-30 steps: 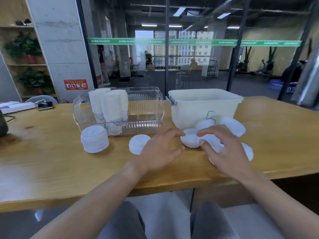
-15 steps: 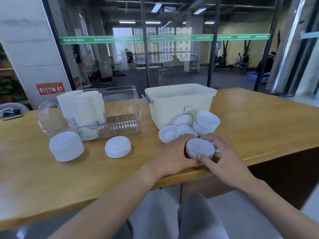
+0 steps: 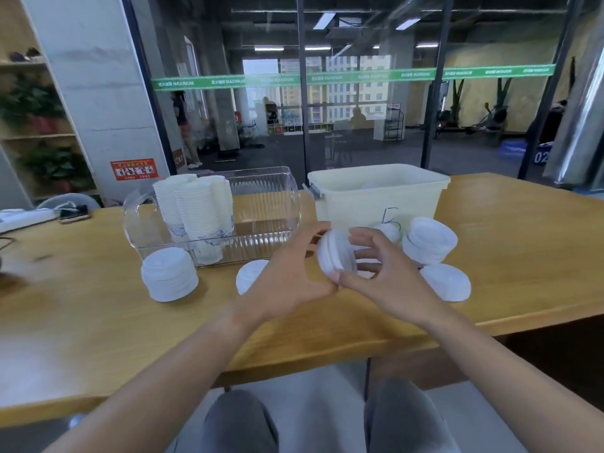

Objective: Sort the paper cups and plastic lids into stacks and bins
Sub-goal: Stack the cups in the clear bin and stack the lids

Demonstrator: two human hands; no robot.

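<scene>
Fingers (image 3: 305,233) of the left hand (image 3: 287,276) and fingers (image 3: 362,235) of the right hand (image 3: 389,276) curl round a short stack of white plastic lids (image 3: 336,253), held on edge above the wooden table (image 3: 98,322). The left fingers wrap the top and far side of the stack; the left thumb meets the right thumb at its lower rim. The right fingers spread over the right face of the stack.

Just left of the left hand, a low lid stack (image 3: 250,276) lies flat on the table, partly hidden by that hand. Further left stands a taller lid stack (image 3: 170,274). Just right of the right hand lies a single flat lid pile (image 3: 446,282); beyond it, a thicker lid pile (image 3: 429,240) leans against the cream bin (image 3: 376,197). A further lid (image 3: 389,232) shows between the right fingers and the bin; its contact with the bin cannot be determined.

Beyond the left fingers, a clear plastic bin (image 3: 261,207) holds upright stacks of paper cups (image 3: 196,210) in its left part. The cream bin stands beyond the right fingers, beside the clear bin.

At the far left table edge lie a phone (image 3: 73,214) and a white power strip (image 3: 23,219).
</scene>
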